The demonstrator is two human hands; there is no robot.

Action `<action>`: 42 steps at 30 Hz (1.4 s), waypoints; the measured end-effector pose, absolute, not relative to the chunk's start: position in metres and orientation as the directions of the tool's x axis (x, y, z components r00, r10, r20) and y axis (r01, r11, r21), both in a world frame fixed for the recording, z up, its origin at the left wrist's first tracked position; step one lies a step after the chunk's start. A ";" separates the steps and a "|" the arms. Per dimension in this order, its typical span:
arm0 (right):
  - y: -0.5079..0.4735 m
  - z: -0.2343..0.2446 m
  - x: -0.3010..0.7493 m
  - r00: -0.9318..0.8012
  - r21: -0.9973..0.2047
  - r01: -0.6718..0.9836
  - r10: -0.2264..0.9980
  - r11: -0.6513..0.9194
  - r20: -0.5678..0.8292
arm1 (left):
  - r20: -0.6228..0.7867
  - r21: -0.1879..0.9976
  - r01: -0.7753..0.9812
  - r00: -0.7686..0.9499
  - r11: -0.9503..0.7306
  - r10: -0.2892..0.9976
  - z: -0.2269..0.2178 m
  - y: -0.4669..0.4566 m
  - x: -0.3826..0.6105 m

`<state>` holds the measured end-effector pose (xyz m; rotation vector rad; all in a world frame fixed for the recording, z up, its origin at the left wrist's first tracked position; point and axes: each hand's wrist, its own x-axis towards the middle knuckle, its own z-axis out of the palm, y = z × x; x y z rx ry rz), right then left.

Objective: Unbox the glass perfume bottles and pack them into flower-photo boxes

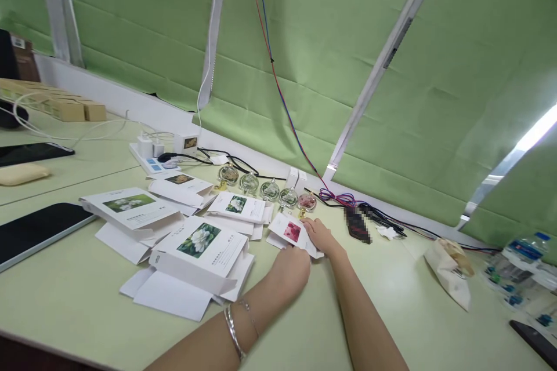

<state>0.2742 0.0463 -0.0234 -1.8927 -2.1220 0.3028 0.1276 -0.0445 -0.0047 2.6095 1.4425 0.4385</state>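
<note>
1. One pale green table point(391, 301) carries everything, and a green padded wall point(348, 40) with grey strips stands behind it.
2. Two dark tablets lie at the far left, the nearer one point(35, 232) at the table's edge and the other point(30, 152) further back.
3. Several white folded cartons with flower pictures lie spread left of centre. The biggest point(202, 249) shows a white bloom, another point(130, 206) lies to its left, and a third point(237, 207) sits behind it.
4. A crumpled snack bag point(450, 269) lies to the right, with water bottles point(520, 266) beyond it.
5. The left hand point(290, 269) wears a bangle at the wrist. It rests knuckles-up just below a small white carton with a pink flower point(292, 232). Its fingers are curled under, so I cannot tell whether its grip has hold of the carton's near edge.
6. The right hand point(319, 235) lies at that carton's right edge. Its fingers are loosely bent and touching the card, and the grip is not clearly closed on anything.
7. Five round glass bottles stand in a row just behind the small carton. The rightmost, a pink one point(307, 202), is just above the right hand's fingertips, and a clear one point(228, 175) is at the left end.
8. A white power strip point(150, 161) with plugs sits further back, left of the bottles.
</note>
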 end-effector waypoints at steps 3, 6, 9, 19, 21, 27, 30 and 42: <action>0.037 -0.031 0.266 -0.084 -0.271 0.955 0.986 0.122 0.144 | 0.240 0.261 0.819 0.458 -0.512 0.856 0.005 -0.038 0.126; 0.031 -0.031 0.263 -0.082 -0.223 0.965 0.964 0.140 0.253 | 0.306 0.243 0.823 0.437 -0.513 0.846 -0.003 -0.030 0.127; 0.035 -0.022 0.269 -0.044 -0.208 0.969 0.921 0.134 0.387 | 0.247 0.247 0.852 0.405 -0.462 0.880 -0.024 -0.022 0.129; 0.106 0.053 0.263 -0.121 -0.090 0.977 0.848 0.194 0.516 | 0.227 0.252 0.884 0.341 -0.393 0.912 -0.035 -0.021 0.141; 0.130 0.067 0.247 -0.203 -0.035 0.970 0.875 0.242 0.439 | 0.195 0.275 0.874 0.357 -0.400 0.914 -0.035 -0.023 0.141; 0.203 0.092 0.212 -0.214 0.022 0.977 0.972 0.213 0.102 | 0.003 0.350 0.842 0.437 -0.410 0.900 -0.034 -0.025 0.135; 0.222 0.093 0.203 -0.206 -0.003 0.979 0.978 0.206 -0.021 | -0.030 0.403 0.814 0.469 -0.419 0.883 -0.034 -0.023 0.132; 0.106 0.180 0.267 -0.249 -0.144 0.942 0.918 0.304 0.310 | 0.216 0.284 0.860 0.375 -0.425 0.902 -0.041 -0.016 0.139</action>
